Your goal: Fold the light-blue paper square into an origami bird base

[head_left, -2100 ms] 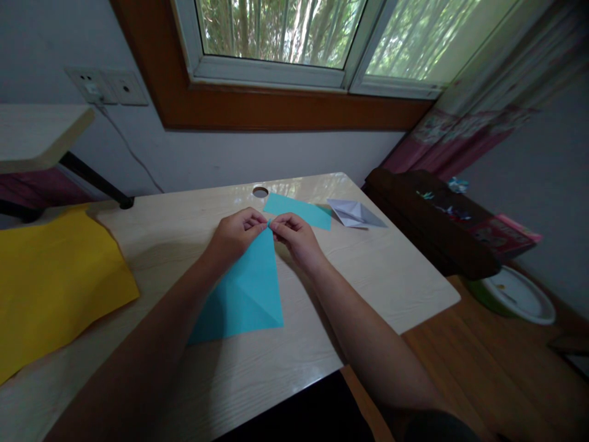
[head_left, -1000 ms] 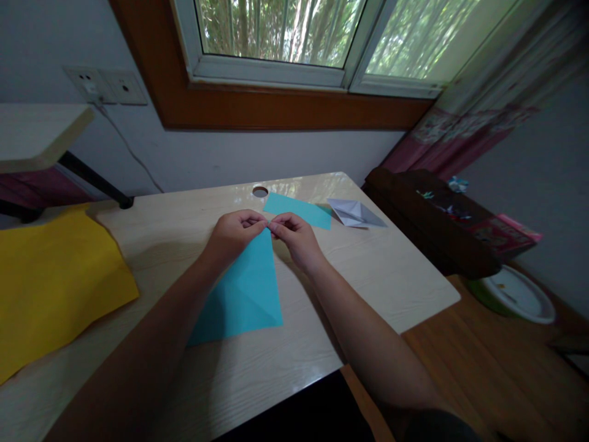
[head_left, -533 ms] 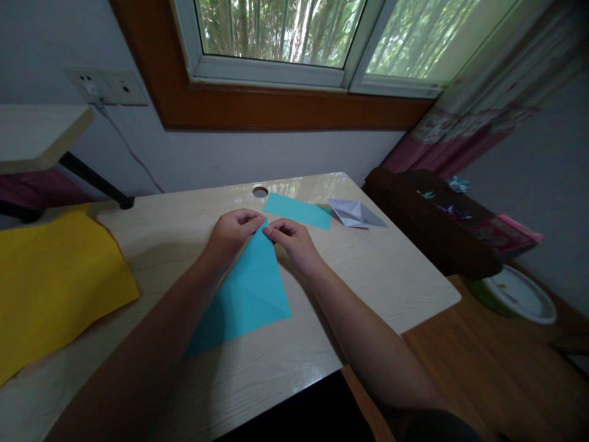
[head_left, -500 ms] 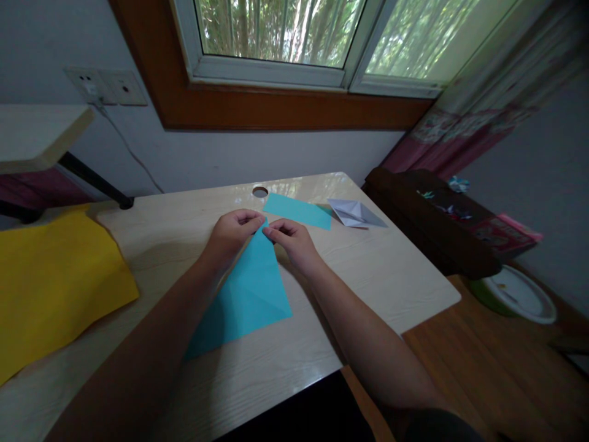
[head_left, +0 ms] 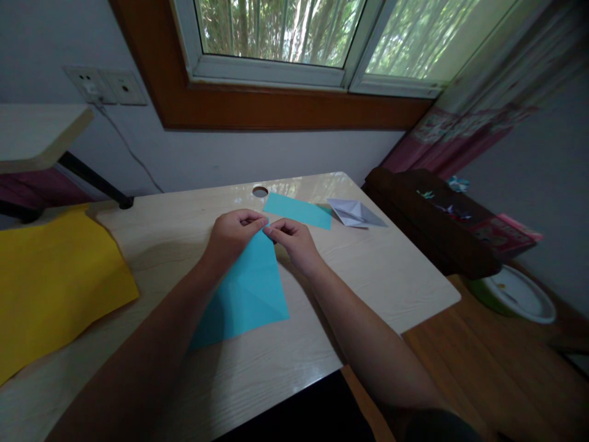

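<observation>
Both forearms are bare, no sleeves, watch or rings showing; the left hand (head_left: 232,235) and right hand (head_left: 294,241) wear nothing.

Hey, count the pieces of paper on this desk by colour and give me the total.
Blue: 2, the folded sheet pinched at its far corner by the left hand and right hand, and a smaller blue piece beyond them.
Yellow: 1, the large yellow sheet.
White: 1, the folded white paper.
Total: 4
</observation>
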### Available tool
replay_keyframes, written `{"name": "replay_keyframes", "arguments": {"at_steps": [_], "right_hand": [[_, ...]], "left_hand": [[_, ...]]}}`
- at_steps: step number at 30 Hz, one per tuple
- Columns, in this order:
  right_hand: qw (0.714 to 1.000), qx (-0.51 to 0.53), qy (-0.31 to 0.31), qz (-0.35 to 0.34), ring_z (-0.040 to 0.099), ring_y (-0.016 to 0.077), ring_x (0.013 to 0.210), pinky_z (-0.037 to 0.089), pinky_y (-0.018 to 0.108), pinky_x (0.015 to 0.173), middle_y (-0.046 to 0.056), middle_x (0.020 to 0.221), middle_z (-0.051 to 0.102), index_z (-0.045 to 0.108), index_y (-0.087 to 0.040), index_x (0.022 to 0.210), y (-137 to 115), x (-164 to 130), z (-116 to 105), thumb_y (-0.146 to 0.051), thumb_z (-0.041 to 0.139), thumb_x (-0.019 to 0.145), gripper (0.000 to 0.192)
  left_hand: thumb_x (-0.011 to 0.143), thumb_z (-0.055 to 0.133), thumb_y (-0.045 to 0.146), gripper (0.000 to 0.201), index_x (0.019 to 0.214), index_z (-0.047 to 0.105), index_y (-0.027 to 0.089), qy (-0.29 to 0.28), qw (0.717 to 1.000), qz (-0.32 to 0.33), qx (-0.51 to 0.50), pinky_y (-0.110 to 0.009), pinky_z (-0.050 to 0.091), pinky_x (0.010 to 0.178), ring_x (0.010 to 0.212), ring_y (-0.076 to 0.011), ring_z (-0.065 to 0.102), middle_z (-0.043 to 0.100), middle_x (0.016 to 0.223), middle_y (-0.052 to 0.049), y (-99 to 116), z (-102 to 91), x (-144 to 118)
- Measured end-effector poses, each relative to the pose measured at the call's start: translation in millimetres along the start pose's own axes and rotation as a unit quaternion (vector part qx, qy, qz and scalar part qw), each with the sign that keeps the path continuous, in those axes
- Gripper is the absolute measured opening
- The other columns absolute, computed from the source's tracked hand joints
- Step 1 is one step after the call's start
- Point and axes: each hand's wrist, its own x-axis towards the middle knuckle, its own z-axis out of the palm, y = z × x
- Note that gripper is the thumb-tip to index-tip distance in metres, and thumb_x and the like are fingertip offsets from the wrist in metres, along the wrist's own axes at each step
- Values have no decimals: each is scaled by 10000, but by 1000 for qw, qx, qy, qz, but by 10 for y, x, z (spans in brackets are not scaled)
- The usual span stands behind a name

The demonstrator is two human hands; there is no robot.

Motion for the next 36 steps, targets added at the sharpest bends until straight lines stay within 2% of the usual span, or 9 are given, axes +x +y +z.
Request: {"name": "replay_keyframes", "arguments": {"at_steps": [8, 17, 27, 33, 36], "right_hand": [[1000, -11, -11, -10, 556, 161, 707, 443, 307, 688, 6, 729, 671, 704, -224, 704, 8, -10, 9, -497, 836, 699, 304], [999, -33, -33, -28, 533, 154, 690, 423, 303, 673, 0, 707, 650, 690, -222, 696, -15, -34, -8, -496, 819, 728, 304], [998, -51, -46, -12, 513, 145, 646, 394, 295, 635, -4, 666, 629, 665, -208, 673, -35, -31, -5, -508, 825, 704, 342], [999, -38, -25, -15, 528, 152, 673, 411, 302, 661, 2, 691, 645, 678, -209, 678, -24, -21, -21, -458, 823, 710, 290], [999, -30, -23, -11, 532, 150, 669, 411, 302, 659, 0, 693, 648, 682, -212, 681, -14, -9, -29, -448, 824, 705, 276]], "left_hand": [[787, 720, 391, 220, 839, 771, 184, 4, 1000, 2, 16, -306, 528, 755, 802, -205, 690, 771, 846, -44, -6, 2, -16], [765, 701, 392, 220, 811, 753, 183, -5, 999, -17, -27, -284, 502, 721, 774, -189, 663, 745, 805, -27, -63, 41, -13], [806, 644, 382, 227, 736, 728, 183, 12, 999, -10, 30, -272, 475, 681, 722, -180, 636, 708, 710, -7, 11, 34, -40], [830, 664, 443, 283, 818, 753, 175, 8, 999, 4, -50, -314, 532, 836, 889, -224, 714, 778, 886, -72, -80, -23, 43], [825, 674, 473, 321, 852, 763, 166, -17, 1000, 2, -20, -319, 526, 832, 895, -229, 709, 779, 899, -80, -93, -44, 59]]}}
